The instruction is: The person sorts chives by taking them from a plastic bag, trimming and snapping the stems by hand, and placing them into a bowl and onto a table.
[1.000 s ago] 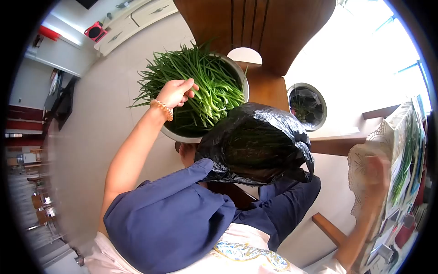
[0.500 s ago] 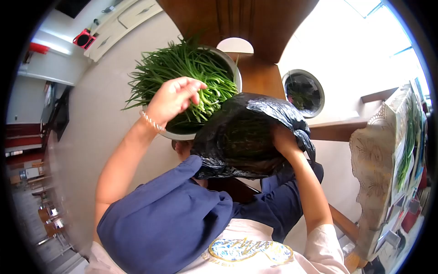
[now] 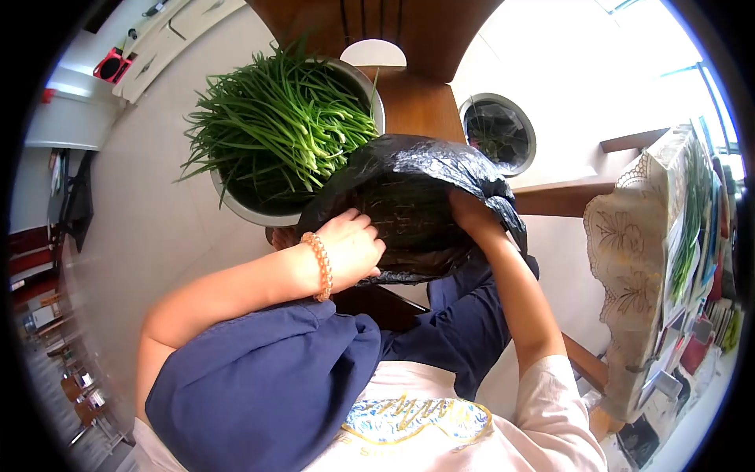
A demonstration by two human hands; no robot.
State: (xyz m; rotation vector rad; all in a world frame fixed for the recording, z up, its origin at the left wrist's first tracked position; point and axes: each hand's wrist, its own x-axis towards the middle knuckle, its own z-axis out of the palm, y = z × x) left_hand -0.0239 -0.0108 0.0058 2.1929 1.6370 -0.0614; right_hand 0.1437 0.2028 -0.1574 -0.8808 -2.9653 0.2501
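Note:
A black plastic bag lies over my lap with its mouth gaping toward me; its inside is dark, with a few thin strands showing. At the bag's near left rim, my left hand, wearing a beaded bracelet, has its fingers curled over the edge. My right hand reaches into the right side of the mouth, its fingers hidden by the plastic. Beyond the bag, a heap of green garlic chives fills a metal basin and spills over its left side.
The basin stands on a wooden chair. A second round basin, lined with dark plastic, is on the floor to the right. Further right, a table with a lace-edged cloth carries books, papers and more green stalks. White cabinets stand far left.
My left hand has come down from above the chives to the bag's near left rim. My right hand remains inside the bag. The whole view has shifted slightly.

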